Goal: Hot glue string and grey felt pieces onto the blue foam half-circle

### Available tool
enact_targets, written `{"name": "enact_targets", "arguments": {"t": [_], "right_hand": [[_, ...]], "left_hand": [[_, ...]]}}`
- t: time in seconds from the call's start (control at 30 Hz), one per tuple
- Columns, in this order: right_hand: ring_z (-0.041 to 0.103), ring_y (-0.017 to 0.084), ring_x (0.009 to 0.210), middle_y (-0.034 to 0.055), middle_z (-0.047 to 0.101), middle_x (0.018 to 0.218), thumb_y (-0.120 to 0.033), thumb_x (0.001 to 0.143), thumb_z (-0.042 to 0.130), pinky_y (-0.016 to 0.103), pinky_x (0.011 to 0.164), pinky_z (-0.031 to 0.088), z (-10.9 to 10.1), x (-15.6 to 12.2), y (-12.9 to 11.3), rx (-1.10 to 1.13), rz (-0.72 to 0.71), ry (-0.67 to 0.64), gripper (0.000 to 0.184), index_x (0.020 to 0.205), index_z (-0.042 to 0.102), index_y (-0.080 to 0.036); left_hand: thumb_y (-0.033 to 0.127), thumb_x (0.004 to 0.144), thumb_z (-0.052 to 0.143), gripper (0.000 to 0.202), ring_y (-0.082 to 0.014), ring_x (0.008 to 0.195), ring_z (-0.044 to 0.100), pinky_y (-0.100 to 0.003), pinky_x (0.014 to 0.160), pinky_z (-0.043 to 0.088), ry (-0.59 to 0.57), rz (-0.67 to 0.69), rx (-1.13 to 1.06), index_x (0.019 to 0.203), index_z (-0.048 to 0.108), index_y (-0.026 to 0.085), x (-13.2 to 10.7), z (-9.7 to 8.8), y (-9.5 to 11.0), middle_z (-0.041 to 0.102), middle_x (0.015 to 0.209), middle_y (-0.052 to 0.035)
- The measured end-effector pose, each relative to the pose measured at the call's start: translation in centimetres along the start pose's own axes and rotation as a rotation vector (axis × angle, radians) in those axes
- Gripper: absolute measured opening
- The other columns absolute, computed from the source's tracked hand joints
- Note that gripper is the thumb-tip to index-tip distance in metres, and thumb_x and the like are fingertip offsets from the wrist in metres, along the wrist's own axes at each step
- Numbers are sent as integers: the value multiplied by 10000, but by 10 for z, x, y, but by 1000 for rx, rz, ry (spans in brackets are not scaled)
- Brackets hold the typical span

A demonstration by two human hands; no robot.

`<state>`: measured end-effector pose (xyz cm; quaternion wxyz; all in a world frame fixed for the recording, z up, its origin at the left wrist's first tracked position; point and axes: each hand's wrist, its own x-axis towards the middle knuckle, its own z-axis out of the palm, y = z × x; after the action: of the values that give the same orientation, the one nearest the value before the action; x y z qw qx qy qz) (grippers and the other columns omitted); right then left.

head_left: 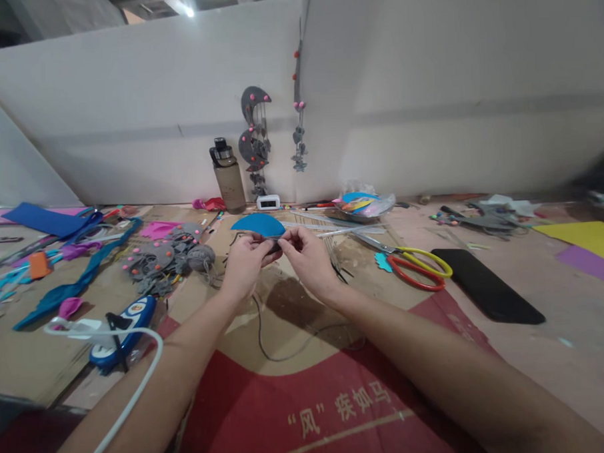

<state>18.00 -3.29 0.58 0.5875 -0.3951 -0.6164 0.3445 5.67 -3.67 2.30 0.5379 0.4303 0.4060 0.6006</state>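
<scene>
My left hand (244, 266) and my right hand (309, 258) meet above the cardboard, fingertips almost touching. Both pinch a small dark grey piece (273, 244), mostly covered by the fingers; its exact shape I cannot make out. A thin grey cord (259, 325) trails below the hands and loops across the cardboard. Just behind my fingers lies a blue rounded sheet piece (258, 224). To the left sit grey felt shapes with pink and orange dots (156, 257) and a ball of grey yarn (201, 258).
Scissors (418, 267) with red and yellow handles and a black phone (487, 285) lie right. A bottle (228, 179) and small white clock (268, 202) stand at the back wall. A blue-white device (129, 327) and white cable (155, 366) are left; grey felt ornaments (254, 148) hang behind.
</scene>
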Motion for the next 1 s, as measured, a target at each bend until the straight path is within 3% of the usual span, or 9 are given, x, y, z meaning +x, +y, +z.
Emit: {"name": "enact_targets", "arguments": {"t": [0.43, 0.83, 1.0], "right_hand": [[469, 106, 617, -22, 547, 680, -306, 764, 548, 243, 598, 373, -2, 3, -2, 21, 49, 15, 120, 748, 553, -187], [435, 100, 595, -23, 528, 661, -330, 766, 550, 243, 583, 357, -5, 3, -5, 25, 60, 7, 158, 727, 552, -176], [447, 101, 601, -16, 548, 679, -344, 775, 549, 243, 577, 357, -6, 2, -9, 39, 42, -4, 167, 755, 557, -178]], "left_hand": [[185, 684, 674, 179, -194, 783, 674, -420, 796, 557, -22, 64, 13, 768, 528, 123, -4, -2, 0, 645, 782, -56], [295, 713, 671, 220, -144, 719, 655, -347, 775, 553, -6, 122, 191, 794, 534, 142, -2, -5, 0, 637, 735, -20], [320, 729, 653, 201, -145, 731, 640, -348, 790, 542, -29, 225, 266, 787, 560, 152, -2, -6, -2, 625, 748, -14]]}}
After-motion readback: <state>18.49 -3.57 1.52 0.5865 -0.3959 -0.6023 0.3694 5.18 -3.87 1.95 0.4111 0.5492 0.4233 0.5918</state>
